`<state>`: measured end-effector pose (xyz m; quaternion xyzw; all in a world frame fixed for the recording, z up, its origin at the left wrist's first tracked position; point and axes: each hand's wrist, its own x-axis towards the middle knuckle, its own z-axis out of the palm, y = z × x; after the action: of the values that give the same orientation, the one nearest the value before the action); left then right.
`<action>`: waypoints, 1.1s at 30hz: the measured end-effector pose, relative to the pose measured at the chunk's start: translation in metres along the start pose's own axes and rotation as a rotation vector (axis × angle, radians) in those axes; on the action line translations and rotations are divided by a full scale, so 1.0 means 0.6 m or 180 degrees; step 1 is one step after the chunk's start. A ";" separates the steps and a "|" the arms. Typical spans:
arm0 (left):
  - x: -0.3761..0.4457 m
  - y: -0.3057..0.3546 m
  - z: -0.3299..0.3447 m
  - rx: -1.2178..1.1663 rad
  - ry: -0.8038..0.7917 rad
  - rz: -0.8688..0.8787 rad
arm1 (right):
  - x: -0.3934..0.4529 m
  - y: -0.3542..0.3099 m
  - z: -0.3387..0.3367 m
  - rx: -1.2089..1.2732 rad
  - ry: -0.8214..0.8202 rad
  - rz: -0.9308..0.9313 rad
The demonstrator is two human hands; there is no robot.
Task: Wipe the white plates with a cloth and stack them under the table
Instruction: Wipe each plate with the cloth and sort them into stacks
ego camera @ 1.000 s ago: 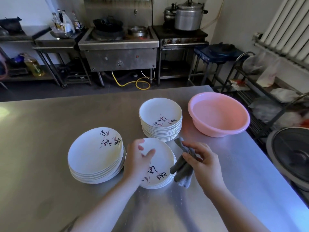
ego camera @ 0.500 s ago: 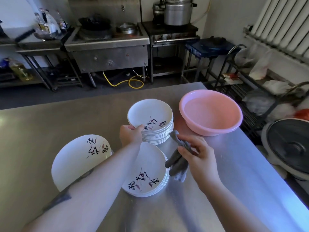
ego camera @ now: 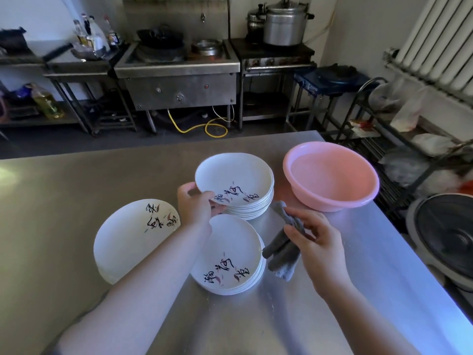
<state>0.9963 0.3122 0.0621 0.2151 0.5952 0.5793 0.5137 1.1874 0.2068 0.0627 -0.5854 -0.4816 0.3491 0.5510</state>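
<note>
Three stacks of white plates with black writing stand on the steel table (ego camera: pixel 64 185). My left hand (ego camera: pixel 197 206) pinches the near left rim of the top plate (ego camera: pixel 234 179) of the far stack and tilts it up. The near stack (ego camera: pixel 230 254) lies under my left forearm. A left stack (ego camera: pixel 128 239) sits partly hidden behind that arm. My right hand (ego camera: pixel 317 242) holds a crumpled grey cloth (ego camera: pixel 282 249) just right of the near stack, touching the table.
A pink plastic basin (ego camera: pixel 332 175) sits at the table's far right corner. Beyond the right edge are a wire rack (ego camera: pixel 399 139) with bags and a dark round pan (ego camera: pixel 448 234). Stoves and pots line the far wall.
My left hand left the near stack, reached to the far stack and lifted the edge of its top plate. My right hand with the cloth has barely moved.
</note>
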 end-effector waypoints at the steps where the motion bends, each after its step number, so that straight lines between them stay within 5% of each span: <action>1: -0.023 0.004 -0.022 -0.0060 -0.0079 0.0028 | -0.008 0.000 -0.002 0.0013 0.0009 0.0021; 15: -0.216 -0.086 -0.411 0.0449 -0.0001 -0.0507 | -0.200 0.060 0.068 -0.0040 -0.0489 0.0482; 25: -0.196 -0.173 -0.481 0.0664 0.0115 -0.0717 | -0.271 0.076 0.150 -0.0253 -0.0688 0.0543; 33: -0.192 -0.176 -0.512 0.3367 -0.0487 0.0771 | -0.276 0.069 0.177 -0.1019 -0.0884 -0.0148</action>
<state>0.8110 0.0454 -0.0534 0.5526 0.7372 0.2387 0.3069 1.0464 0.0856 -0.0141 -0.6005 -0.6155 0.3326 0.3872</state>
